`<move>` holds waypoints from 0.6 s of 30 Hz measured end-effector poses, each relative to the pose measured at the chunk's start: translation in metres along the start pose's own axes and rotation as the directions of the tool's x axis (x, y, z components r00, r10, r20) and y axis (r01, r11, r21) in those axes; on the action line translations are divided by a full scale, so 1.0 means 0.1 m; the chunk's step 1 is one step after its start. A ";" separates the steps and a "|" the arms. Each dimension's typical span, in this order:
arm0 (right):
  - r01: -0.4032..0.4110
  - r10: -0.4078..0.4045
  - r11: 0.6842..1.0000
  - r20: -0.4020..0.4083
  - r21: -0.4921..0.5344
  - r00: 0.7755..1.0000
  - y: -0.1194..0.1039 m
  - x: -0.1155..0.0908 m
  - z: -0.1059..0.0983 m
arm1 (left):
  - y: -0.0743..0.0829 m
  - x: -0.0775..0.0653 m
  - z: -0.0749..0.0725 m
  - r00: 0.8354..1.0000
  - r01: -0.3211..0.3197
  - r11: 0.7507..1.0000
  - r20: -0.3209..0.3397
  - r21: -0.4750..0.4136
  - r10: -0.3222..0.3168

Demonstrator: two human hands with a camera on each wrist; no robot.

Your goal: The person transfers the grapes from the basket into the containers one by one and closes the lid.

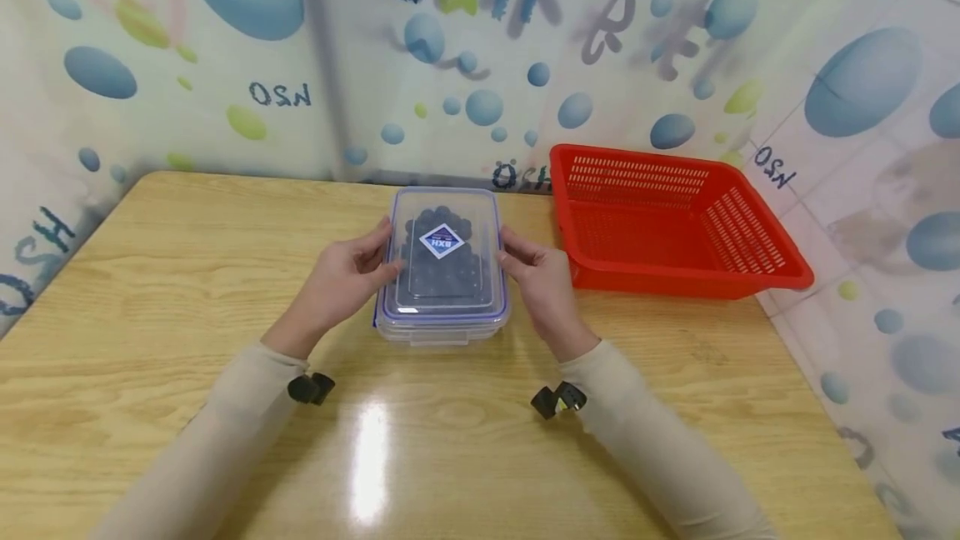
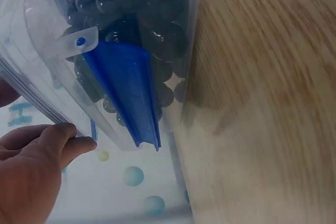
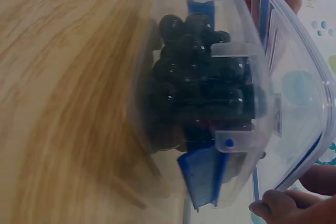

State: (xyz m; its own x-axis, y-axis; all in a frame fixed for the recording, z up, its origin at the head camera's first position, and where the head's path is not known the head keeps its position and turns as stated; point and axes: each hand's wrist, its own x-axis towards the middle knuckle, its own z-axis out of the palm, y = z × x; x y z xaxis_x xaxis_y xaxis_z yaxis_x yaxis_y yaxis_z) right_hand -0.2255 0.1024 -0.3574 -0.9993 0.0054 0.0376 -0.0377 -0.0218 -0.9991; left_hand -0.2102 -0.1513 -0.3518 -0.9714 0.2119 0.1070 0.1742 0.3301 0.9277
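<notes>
A clear plastic box (image 2: 178, 103) full of dark, shiny, grape-like balls (image 3: 181, 69) stands on the table. Its transparent lid (image 1: 442, 290), with a blue seal and a diamond label, lies over the top and is lifted off the rim at an angle in the right wrist view. My left hand (image 1: 341, 277) pinches the lid's left edge between thumb and fingers. On the opposite edge, my right hand (image 1: 543, 282) pinches it the same way. Blue side latches (image 2: 126, 87) hang unfastened on the box.
A red slotted plastic basket (image 1: 675, 282) stands at the table's back right, beside my right hand. The wooden table (image 1: 210, 273) meets a curtain (image 1: 480, 48) printed with balloons and letters at its back edge.
</notes>
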 end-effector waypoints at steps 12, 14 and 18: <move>-0.033 0.033 0.993 -0.002 -0.116 0.999 0.12 0.04 0.07 | -0.07 0.10 -0.01 0.997 0.063 0.981 0.028 0.183 -0.069; -0.032 0.032 0.991 -0.007 -0.133 0.999 0.13 0.05 0.08 | -0.08 0.12 -0.01 0.998 0.047 0.976 0.032 0.215 -0.055; -0.028 0.028 0.987 -0.001 -0.158 1.000 0.13 0.08 0.08 | -0.09 0.11 -0.03 0.998 0.035 0.974 0.044 0.225 -0.046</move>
State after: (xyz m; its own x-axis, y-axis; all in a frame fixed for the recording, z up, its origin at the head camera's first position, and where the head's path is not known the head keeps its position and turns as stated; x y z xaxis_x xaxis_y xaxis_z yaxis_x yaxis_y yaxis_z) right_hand -0.2341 0.0940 -0.3704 -0.9999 0.0058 0.0093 -0.0084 0.1359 -0.9907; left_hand -0.2231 -0.1543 -0.3576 -0.9704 0.2364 0.0487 0.1719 0.5357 0.8267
